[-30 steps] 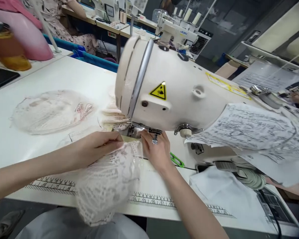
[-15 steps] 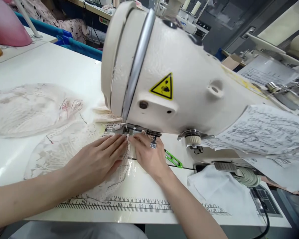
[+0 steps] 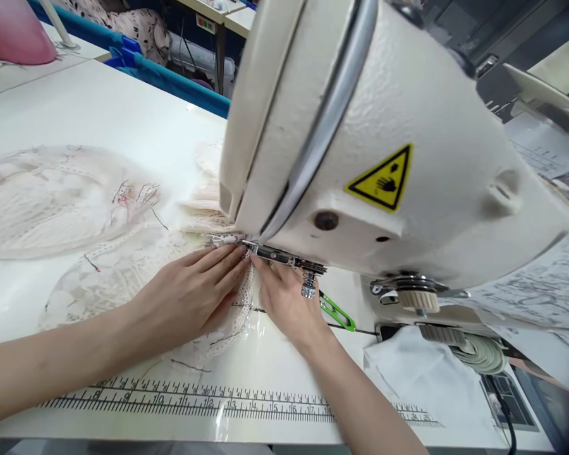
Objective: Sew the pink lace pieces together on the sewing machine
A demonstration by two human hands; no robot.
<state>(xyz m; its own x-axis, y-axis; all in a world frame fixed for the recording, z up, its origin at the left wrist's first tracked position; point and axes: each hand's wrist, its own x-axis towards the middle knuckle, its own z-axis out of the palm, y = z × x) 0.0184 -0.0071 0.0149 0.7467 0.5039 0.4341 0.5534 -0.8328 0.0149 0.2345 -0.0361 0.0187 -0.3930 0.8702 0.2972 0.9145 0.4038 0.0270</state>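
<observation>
A cream lace fabric (image 3: 88, 287) with sheer gathered parts lies on the table and runs under the head of a sewing machine (image 3: 289, 126). My left hand (image 3: 196, 291) rests flat on the fabric, fingers stretched out together, their tips just before the needle area. On the other side of the fabric's edge, my right hand (image 3: 289, 300) lies low with its fingers extended towards the same spot. The machine's head and a metal tension knob (image 3: 308, 284) cover part of those fingers. Needle and presser foot are mostly hidden.
Green thread snips (image 3: 337, 313) lie right of my right hand. A printed ruler (image 3: 208, 401) runs along the front edge. White cloth (image 3: 417, 366) sits at the right, by a bobbin winder (image 3: 417, 297). A blue bar (image 3: 171, 82) borders the table's back.
The view has shifted closer, so the machine head looks larger and further right. Both hands stay at the fabric by the needle area, with little visible movement.
</observation>
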